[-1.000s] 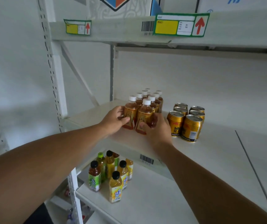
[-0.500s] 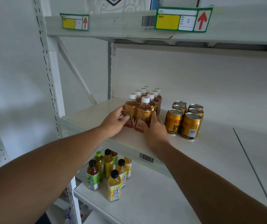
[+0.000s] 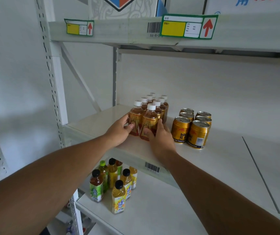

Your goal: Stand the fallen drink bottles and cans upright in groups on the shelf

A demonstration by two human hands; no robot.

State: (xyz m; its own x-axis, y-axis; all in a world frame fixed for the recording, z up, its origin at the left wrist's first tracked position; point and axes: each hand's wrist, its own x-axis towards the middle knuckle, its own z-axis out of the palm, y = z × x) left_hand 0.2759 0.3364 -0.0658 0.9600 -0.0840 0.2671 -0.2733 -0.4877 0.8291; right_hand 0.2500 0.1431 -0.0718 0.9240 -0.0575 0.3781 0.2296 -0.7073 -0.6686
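Our left hand (image 3: 118, 131) and right hand (image 3: 159, 138) curl around the two front tea bottles (image 3: 143, 121), which stand upright in a tight cluster on the shelf (image 3: 220, 153); just beside them stand the gold cans (image 3: 191, 128).

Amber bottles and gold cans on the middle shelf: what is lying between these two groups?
Nothing: the head view shows only bare shelf between the amber bottles and the gold cans.
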